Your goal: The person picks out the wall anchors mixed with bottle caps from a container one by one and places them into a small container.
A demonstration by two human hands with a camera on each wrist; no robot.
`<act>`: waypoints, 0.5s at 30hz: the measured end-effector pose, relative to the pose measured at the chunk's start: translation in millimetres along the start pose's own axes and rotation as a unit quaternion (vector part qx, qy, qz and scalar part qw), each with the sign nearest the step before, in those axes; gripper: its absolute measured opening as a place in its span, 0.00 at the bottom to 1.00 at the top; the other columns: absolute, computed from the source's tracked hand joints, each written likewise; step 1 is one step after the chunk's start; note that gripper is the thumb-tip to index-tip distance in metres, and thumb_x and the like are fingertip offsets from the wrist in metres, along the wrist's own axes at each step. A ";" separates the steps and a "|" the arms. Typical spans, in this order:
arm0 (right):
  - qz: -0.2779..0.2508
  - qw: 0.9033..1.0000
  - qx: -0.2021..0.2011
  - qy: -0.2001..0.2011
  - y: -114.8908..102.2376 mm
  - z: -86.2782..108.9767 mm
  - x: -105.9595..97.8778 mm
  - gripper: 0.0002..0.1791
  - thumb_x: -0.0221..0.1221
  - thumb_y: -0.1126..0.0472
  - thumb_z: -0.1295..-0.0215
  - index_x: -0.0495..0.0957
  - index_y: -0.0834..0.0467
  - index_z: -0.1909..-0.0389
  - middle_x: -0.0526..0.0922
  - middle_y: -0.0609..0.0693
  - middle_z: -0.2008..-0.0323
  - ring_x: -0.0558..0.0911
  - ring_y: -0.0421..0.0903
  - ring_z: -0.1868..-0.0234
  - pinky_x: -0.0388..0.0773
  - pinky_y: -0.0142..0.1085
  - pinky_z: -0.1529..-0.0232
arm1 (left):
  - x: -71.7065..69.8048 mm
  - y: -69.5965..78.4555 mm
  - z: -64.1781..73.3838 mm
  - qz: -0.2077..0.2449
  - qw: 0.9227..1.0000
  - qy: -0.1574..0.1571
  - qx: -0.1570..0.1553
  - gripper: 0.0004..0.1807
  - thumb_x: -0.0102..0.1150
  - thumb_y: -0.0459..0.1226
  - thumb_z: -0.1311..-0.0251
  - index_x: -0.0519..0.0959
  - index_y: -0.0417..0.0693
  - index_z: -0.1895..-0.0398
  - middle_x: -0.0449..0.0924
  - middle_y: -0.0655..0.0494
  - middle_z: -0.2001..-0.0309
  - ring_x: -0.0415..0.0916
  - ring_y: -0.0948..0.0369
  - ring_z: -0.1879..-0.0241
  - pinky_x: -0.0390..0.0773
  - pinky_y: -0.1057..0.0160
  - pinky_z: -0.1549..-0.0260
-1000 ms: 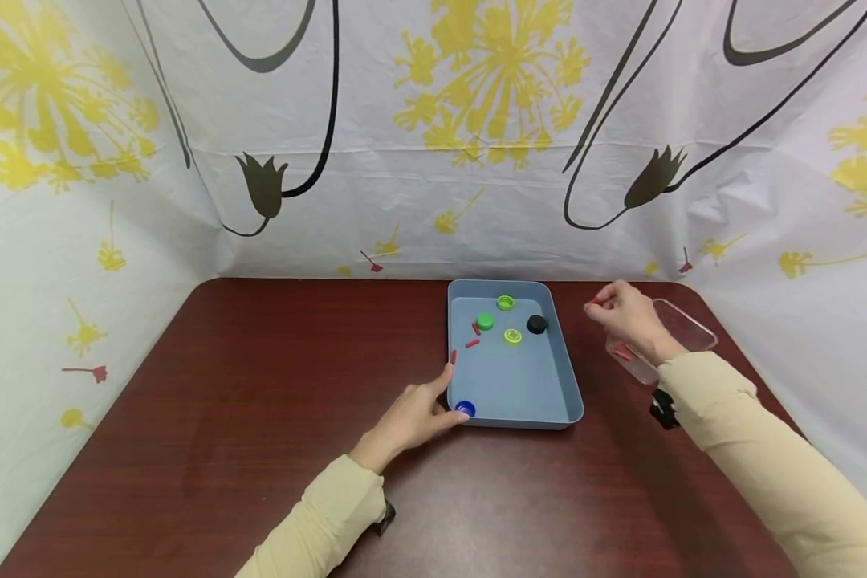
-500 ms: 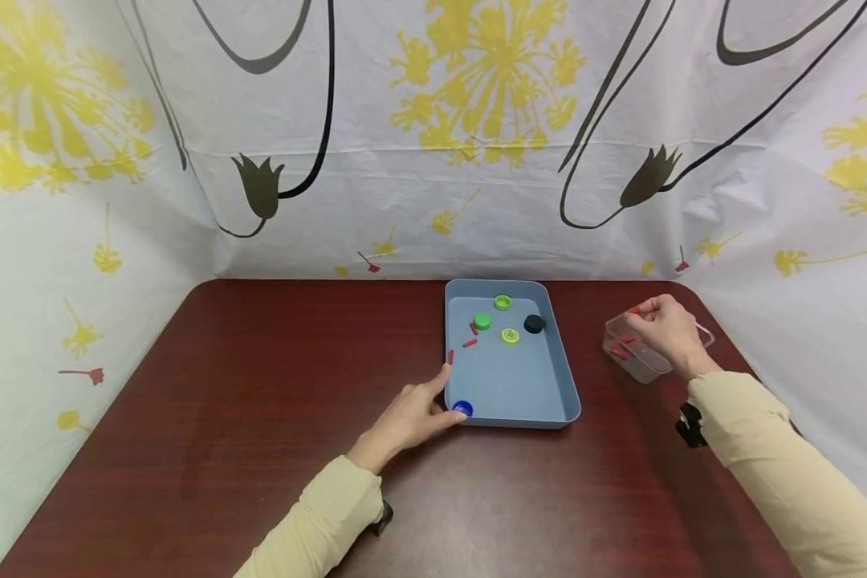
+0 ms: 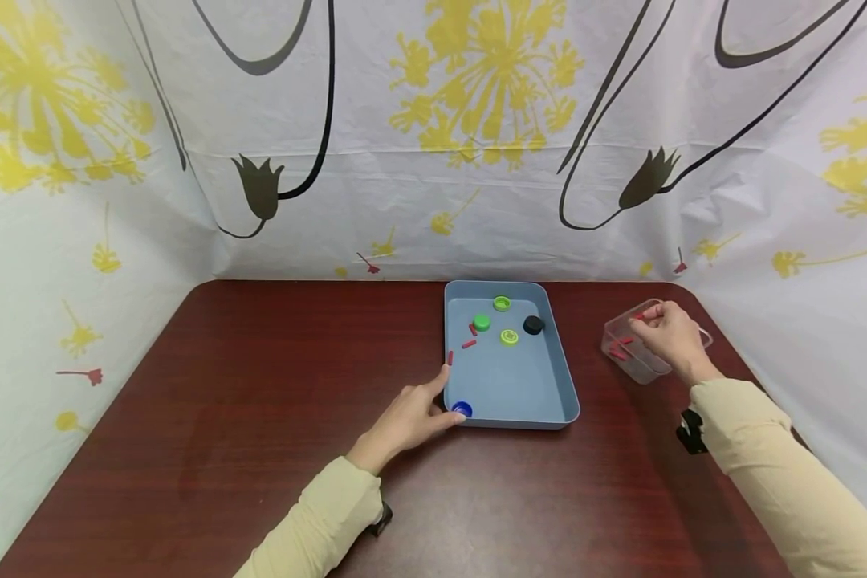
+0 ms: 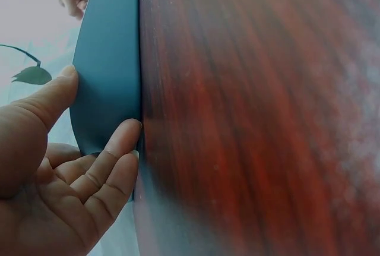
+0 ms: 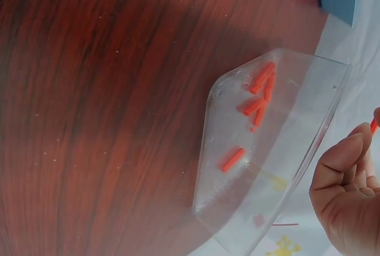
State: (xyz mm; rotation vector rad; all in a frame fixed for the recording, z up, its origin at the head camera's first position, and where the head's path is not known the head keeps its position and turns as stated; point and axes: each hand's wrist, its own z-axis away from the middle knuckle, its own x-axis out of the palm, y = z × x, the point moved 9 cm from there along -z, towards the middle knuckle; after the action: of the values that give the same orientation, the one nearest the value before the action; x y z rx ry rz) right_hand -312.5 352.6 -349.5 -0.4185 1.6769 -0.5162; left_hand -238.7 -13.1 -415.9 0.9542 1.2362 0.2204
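Right hand [image 3: 670, 339], at right, pinches a stick [image 3: 637, 316] over a box [image 3: 652, 370] of sticks [image 5: 233, 160]; spread left hand [image 3: 408, 417], mid-frame, touches a tray [image 3: 516, 385] with caps [image 3: 509, 337] and sticks [image 3: 470, 344].

The right hand [image 3: 670, 333] covers part of the clear container [image 3: 643, 368] in the head view; in its wrist view the pinched red stick [image 5: 373, 127] runs off the right edge. The left hand [image 3: 408, 417] partly hides the blue cap [image 3: 462, 409] with its thumb. The inside of the tray [image 4: 110, 60] is hidden by its wall (from the left wrist). Both sleeves [image 3: 787, 466] are cut off.
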 end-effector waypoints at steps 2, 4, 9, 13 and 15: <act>0.003 1.000 0.000 0.003 1.1 0.4 -0.6 0.17 0.55 0.57 0.37 0.69 0.69 0.61 0.80 0.50 0.81 0.75 0.34 0.84 0.70 0.31 0.79 | 0.1 -0.1 -0.1 0.000 1.000 0.000 -0.001 0.44 0.61 0.47 0.40 0.51 0.41 0.27 0.84 0.54 0.69 0.77 0.69 0.73 0.74 0.66 0.67; 0.010 1.000 0.000 0.008 2.5 0.6 -1.1 0.16 0.55 0.57 0.38 0.70 0.69 0.62 0.80 0.48 0.82 0.74 0.33 0.84 0.70 0.32 0.78 | 0.1 -0.3 0.0 -0.001 1.000 -0.001 -0.003 0.44 0.61 0.48 0.40 0.51 0.41 0.27 0.84 0.54 0.68 0.77 0.69 0.73 0.74 0.66 0.67; 0.026 0.999 0.000 0.020 8.2 1.1 -0.2 0.16 0.57 0.58 0.40 0.71 0.69 0.65 0.80 0.55 0.78 0.72 0.37 0.79 0.68 0.34 0.74 | -0.1 -0.3 0.6 0.000 1.000 -0.003 -0.006 0.44 0.60 0.48 0.40 0.51 0.42 0.27 0.84 0.55 0.68 0.77 0.70 0.73 0.74 0.66 0.66; 0.032 0.999 0.003 0.025 12.9 1.4 0.7 0.15 0.58 0.59 0.41 0.71 0.70 0.66 0.80 0.60 0.75 0.71 0.37 0.78 0.68 0.35 0.74 | -0.4 0.2 0.9 -0.001 1.000 -0.003 -0.006 0.44 0.60 0.48 0.40 0.50 0.42 0.27 0.84 0.55 0.68 0.77 0.70 0.73 0.74 0.66 0.67; 0.037 0.999 0.004 0.027 14.8 1.3 0.5 0.15 0.58 0.58 0.41 0.71 0.69 0.66 0.81 0.61 0.75 0.71 0.37 0.78 0.68 0.35 0.73 | -0.5 0.0 0.5 -0.001 1.000 -0.003 -0.006 0.44 0.60 0.48 0.40 0.50 0.42 0.27 0.84 0.55 0.68 0.77 0.71 0.73 0.74 0.67 0.67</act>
State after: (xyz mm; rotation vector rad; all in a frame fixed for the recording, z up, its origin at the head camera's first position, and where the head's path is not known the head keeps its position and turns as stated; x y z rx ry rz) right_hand -311.1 364.5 -358.3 -0.3386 1.7349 -0.4838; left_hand -238.4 -13.6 -415.5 0.9420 1.2289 0.2226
